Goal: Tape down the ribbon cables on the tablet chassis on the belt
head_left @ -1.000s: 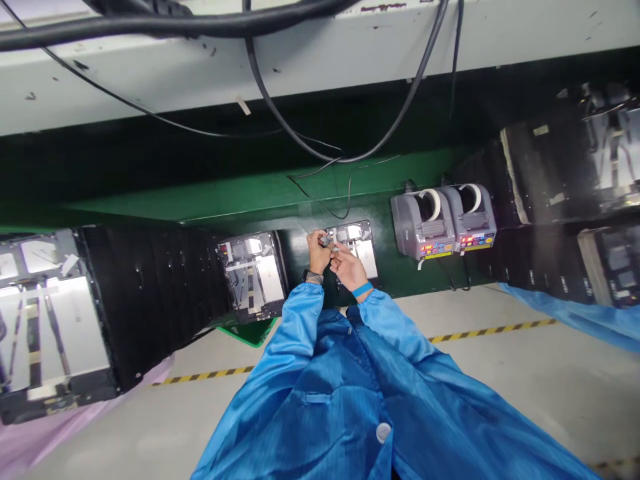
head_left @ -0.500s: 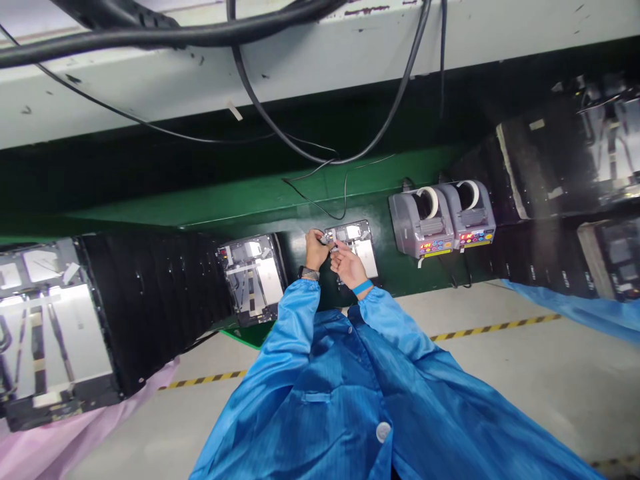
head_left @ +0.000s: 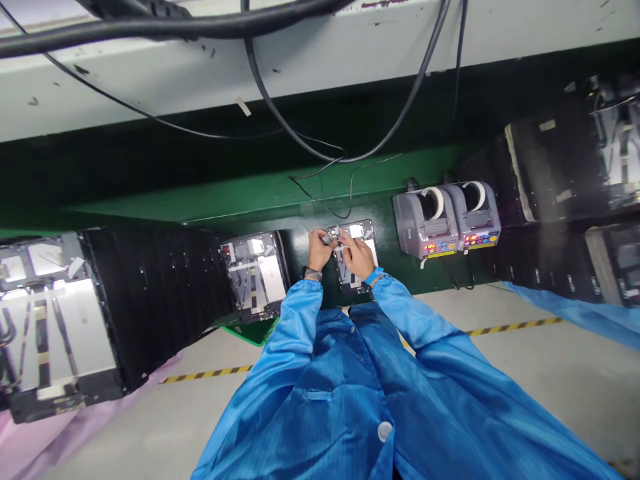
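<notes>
An opened tablet (head_left: 369, 245) with silver panels and a black frame lies on the green bench in front of me. At its upper left corner, the fingers of my left hand (head_left: 319, 252) are closed in a pinch. A small greyish piece shows at those fingertips, too small to name. From the right, my right hand (head_left: 358, 259) reaches over the tablet with its index finger stretched towards the same corner and the thumb apart from it. Whether that fingertip touches the small piece I cannot tell. My hands cover part of the tablet's left side and middle.
Two grey tape dispensers (head_left: 426, 227) with lit displays stand to the right. Left of me is a stack of similar opened tablets (head_left: 273, 277), with a larger stack (head_left: 85, 327) farther left. More black stacks (head_left: 540, 247) stand at right. Black cables (head_left: 345, 160) hang above the bench.
My right hand has turned over and spread its fingers, with the index finger now reaching forward to the tablet's upper corner. My left hand stays at that corner. The view has shifted slightly.
</notes>
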Demonstrator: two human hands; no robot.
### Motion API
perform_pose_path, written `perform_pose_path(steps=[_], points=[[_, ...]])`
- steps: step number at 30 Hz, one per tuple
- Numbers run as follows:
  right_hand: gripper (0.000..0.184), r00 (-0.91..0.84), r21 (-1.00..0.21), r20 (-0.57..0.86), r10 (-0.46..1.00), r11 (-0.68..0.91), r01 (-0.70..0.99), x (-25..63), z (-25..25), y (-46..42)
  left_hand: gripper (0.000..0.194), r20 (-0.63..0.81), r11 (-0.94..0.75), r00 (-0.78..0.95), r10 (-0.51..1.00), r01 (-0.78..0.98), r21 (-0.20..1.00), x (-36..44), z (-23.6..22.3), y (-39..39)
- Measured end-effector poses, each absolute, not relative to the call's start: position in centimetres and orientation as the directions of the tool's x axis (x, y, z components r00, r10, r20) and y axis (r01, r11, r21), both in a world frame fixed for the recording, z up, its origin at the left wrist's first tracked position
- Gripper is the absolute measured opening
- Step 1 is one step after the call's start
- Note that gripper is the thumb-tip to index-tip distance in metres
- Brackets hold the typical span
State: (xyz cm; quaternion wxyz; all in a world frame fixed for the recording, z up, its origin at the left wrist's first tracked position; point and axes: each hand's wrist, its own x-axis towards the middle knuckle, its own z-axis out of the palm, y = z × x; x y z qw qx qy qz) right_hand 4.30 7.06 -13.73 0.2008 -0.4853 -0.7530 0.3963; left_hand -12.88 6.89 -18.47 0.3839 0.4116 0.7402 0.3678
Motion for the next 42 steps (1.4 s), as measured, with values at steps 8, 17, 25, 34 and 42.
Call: perform_pose_path(steps=[8, 17, 25, 34, 42], points=[[0.068, -0.395, -0.822, -0.099, 0.913, 0.149, 0.55, 3.8, -13.1, 6.7, 0.033, -0.26, 0.395, -0.384, 0.886, 0.33, 0.857, -12.3, -17.6, 6.2], [0.057, -0.189, -0.8, -0.524, 0.831, -0.556, -0.225, 1.2, -11.9, 3.9, 0.032, -0.286, 0.419, -0.389, 0.876, 0.319, 0.85, -12.4, -17.5, 6.8], [0.051, -0.344, -0.407, -0.662, 0.666, -0.705, -0.58, 0.7, -12.6, 3.8, 0.025, -0.269, 0.401, -0.379, 0.886, 0.331, 0.854, -12.3, -17.6, 6.7], [0.044, -0.373, -0.27, -0.709, 0.599, -0.719, -0.641, 1.1, -12.7, 4.6, 0.023, -0.301, 0.426, -0.366, 0.881, 0.334, 0.841, -12.1, -17.1, 6.6], [0.038, -0.399, -0.168, -0.722, 0.566, -0.702, -0.692, 1.1, -12.5, 4.8, 0.023, -0.318, 0.429, -0.322, 0.892, 0.376, 0.821, -12.0, -16.6, 6.6]])
